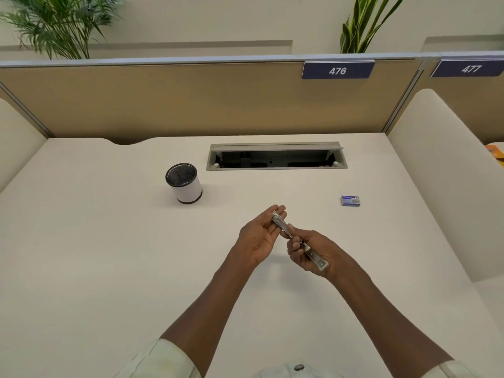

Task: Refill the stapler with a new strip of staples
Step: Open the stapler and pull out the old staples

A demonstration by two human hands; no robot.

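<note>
A slim metal stapler (283, 226) is held above the white desk (109, 255), opened out flat in a long diagonal line from upper left to lower right. My left hand (259, 236) lies palm up with its fingertips under the far half. My right hand (308, 249) grips the near half, whose silver end (321, 264) sticks out past the wrist. A small blue staple box (350, 201) lies on the desk to the right, apart from both hands. No loose strip of staples is visible.
A white cup with a black mesh inside (184, 182) stands to the left of centre. An open cable tray (275, 156) is sunk into the desk at the back. Tan partitions (191, 99) and cream side panels (436, 173) wall in the desk.
</note>
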